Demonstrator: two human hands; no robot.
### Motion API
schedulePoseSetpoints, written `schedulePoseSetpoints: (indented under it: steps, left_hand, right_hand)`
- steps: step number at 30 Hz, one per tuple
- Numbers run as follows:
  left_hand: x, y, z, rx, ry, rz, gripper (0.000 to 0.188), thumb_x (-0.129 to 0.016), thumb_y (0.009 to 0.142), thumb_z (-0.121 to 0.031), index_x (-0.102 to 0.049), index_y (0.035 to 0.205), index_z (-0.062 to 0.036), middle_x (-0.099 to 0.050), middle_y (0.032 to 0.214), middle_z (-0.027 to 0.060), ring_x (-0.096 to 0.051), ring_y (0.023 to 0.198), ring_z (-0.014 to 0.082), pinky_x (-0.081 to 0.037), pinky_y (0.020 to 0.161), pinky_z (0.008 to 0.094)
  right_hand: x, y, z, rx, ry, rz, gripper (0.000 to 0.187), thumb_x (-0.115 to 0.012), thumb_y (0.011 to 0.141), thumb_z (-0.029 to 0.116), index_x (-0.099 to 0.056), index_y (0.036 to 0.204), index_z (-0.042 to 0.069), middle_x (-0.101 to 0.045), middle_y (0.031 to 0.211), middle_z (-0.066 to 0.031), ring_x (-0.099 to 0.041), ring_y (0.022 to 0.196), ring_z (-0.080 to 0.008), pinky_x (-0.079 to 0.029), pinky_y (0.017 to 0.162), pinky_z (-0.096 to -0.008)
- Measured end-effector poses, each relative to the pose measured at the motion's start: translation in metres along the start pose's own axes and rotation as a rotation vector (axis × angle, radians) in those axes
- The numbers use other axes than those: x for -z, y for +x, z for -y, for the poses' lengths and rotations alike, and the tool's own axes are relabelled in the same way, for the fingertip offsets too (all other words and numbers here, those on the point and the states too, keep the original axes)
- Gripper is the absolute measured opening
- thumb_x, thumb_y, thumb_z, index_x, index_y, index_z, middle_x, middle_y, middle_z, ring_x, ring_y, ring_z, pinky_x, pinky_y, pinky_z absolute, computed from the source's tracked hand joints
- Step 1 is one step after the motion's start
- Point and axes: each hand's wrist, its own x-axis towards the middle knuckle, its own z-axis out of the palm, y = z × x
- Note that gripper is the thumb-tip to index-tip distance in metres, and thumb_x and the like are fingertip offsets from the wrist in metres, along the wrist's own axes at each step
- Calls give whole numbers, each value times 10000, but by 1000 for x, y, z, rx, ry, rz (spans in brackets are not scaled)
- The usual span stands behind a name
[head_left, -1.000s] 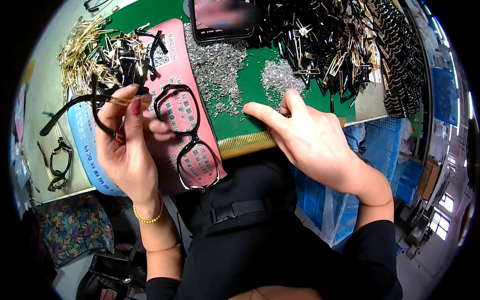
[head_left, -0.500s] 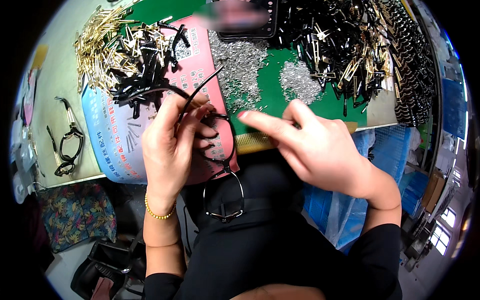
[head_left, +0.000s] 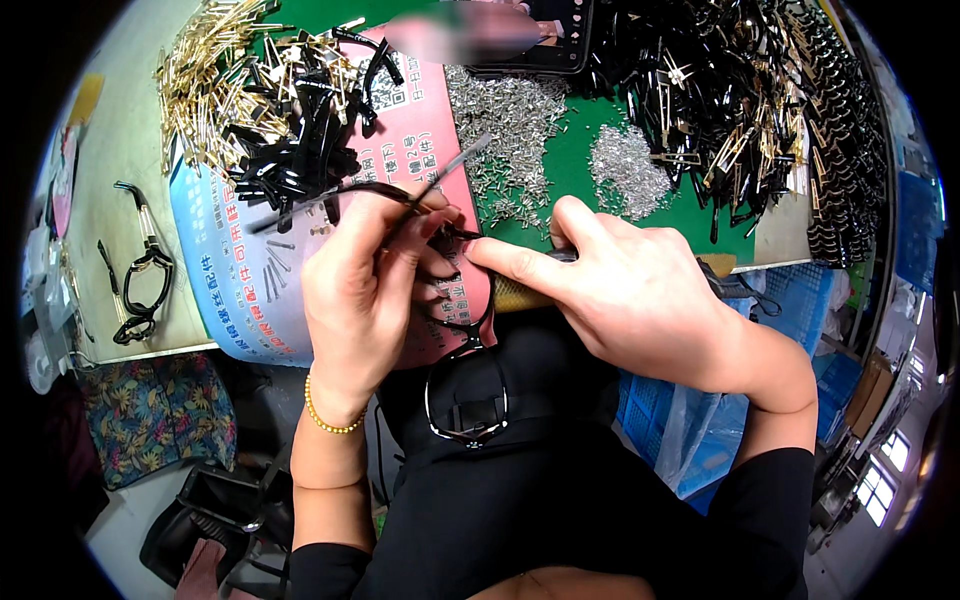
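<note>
My left hand [head_left: 365,290] grips a black eyeglass frame [head_left: 462,390] by its upper part; one lens rim hangs down over my lap and a temple arm [head_left: 340,195] sticks out to the left. My right hand [head_left: 620,290] is closed around a dark tool whose tip is mostly hidden, with the index finger stretched to the frame's hinge beside my left fingers. Both hands meet at the table's near edge, over a pink and blue printed sheet [head_left: 240,270].
On the green mat [head_left: 570,170] lie two heaps of small silver screws [head_left: 625,170]. Gold metal pieces [head_left: 215,85] and black temple arms [head_left: 300,145] are piled at the back left, black frame parts [head_left: 740,90] at the back right. Finished glasses [head_left: 140,280] rest at far left. Blue crates [head_left: 650,410] stand under the table.
My left hand turned the frame from lying flat against the sheet to hanging down over my lap. My right hand moved left and its index finger now touches the hinge.
</note>
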Motion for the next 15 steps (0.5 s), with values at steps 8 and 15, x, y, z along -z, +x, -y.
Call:
schedulePoseSetpoints:
  steps: [8,15]
  left_hand:
    - [0,-2,9,-178,291,34,121,-533,1040,-14,-622,1111,24,-736,1022,85,-664,701,69,-510,557,185]
    - [-10,-1,5,-300,423,-87,183,-593,862,130,-664,979,9,-674,787,104,-679,607,197,-522,570,309]
  right_hand:
    - [-2,0,-2,-27,-12,-1,578,-653,815,80,-628,1357,278,-501,832,-82,-631,698,-236,-511,509,-354]
    - [-2,-1,-2,-26,8,34,566,-644,835,104,-610,1375,272,-512,868,-94,-639,724,-250,-520,526,-373]
